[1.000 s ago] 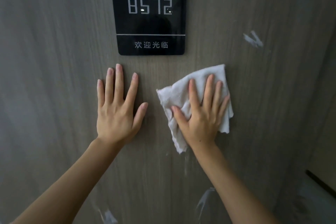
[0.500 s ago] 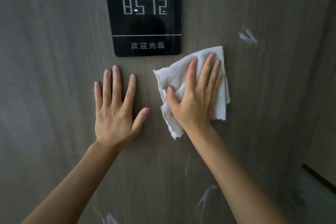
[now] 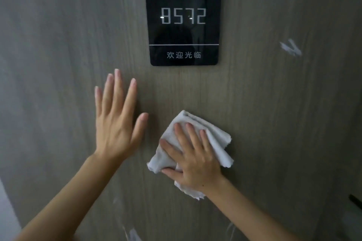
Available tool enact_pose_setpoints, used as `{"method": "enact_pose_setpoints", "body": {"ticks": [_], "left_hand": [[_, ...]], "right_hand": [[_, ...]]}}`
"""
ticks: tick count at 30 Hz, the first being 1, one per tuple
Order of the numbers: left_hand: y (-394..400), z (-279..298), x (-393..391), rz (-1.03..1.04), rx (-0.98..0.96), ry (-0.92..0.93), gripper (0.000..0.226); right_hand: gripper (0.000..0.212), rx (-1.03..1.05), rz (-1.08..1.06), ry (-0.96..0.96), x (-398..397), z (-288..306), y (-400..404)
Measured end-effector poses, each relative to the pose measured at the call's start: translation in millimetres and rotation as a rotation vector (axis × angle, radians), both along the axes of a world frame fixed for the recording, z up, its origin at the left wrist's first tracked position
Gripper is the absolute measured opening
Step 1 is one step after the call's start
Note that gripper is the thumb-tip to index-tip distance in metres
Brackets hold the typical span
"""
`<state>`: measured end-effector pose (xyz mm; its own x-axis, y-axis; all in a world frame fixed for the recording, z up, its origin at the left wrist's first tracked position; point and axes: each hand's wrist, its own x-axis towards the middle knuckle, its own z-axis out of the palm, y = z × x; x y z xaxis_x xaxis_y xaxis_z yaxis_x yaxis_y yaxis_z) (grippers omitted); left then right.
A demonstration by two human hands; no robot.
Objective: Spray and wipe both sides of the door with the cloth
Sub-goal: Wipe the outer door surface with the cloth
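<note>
A grey-brown wood-grain door (image 3: 58, 45) fills the view. My right hand (image 3: 194, 160) presses a crumpled white cloth (image 3: 217, 139) flat against the door, well below the black number plate. The fingers are spread over the cloth, thumb on its left edge. My left hand (image 3: 117, 119) lies flat on the door to the left of the cloth, fingers apart, holding nothing. White foam streaks (image 3: 290, 48) show at the upper right of the door, and more foam smears (image 3: 133, 235) show near the bottom. No spray bottle is in view.
A glossy black room plate (image 3: 184, 35) reading 8572 is fixed to the door at top centre. The door's right edge and a dark frame piece (image 3: 355, 200) are at the lower right. A pale strip (image 3: 5, 211) shows at the lower left.
My right hand slid the cloth up toward the plate, then down the door to a lower spot. My left hand stayed flat on the door. The view tilted, so the plate sits lower.
</note>
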<state>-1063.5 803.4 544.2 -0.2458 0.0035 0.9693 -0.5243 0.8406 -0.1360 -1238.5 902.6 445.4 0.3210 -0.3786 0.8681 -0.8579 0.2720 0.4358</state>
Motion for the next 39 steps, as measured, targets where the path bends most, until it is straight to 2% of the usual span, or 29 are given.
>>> {"method": "enact_pose_setpoints", "body": {"ticks": [3,6,9,13,18,23,28,34,37,39], "left_hand": [[-25.5,11.6,40.4,0.127,0.021,0.067,0.062],[-45.3,23.1,68.1,0.183,0.089,0.15,0.062],[-59.3,29.5,81.7,0.193,0.118,0.21,0.06],[-74.5,26.5,83.5,0.196,0.183,0.189,0.062],[-81.8,25.6,83.1,0.184,0.186,0.168,0.065],[-80.8,25.5,84.0,0.19,0.184,0.166,0.064],[-74.9,24.9,83.4,0.154,0.201,0.129,0.066],[-31.7,18.8,37.9,0.067,-0.037,-0.098,0.064],[-0.6,17.6,-0.3,-0.022,-0.15,-0.197,0.062],[15.7,17.2,-23.0,-0.087,-0.229,-0.263,0.062]], "right_hand": [[0.064,0.009,0.057,0.074,6.8,37.1,-8.8],[0.066,-0.008,0.088,0.022,28.8,85.8,-24.9],[0.066,-0.051,0.08,-0.035,58.7,108.9,-45.5],[0.066,0.015,0.045,-0.033,95.1,87.8,-70.0],[0.064,0.248,0.048,0.181,125.4,23.0,-89.4],[0.065,0.233,0.054,0.235,113.4,17.6,-82.3],[0.069,0.02,0.058,0.07,62.2,44.8,-45.3],[0.073,-0.247,-0.095,-0.245,-24.9,84.7,12.8],[0.074,-0.367,-0.183,-0.45,-43.1,86.7,24.3],[0.075,-0.42,-0.196,-0.519,-42.1,84.4,23.3]]}}
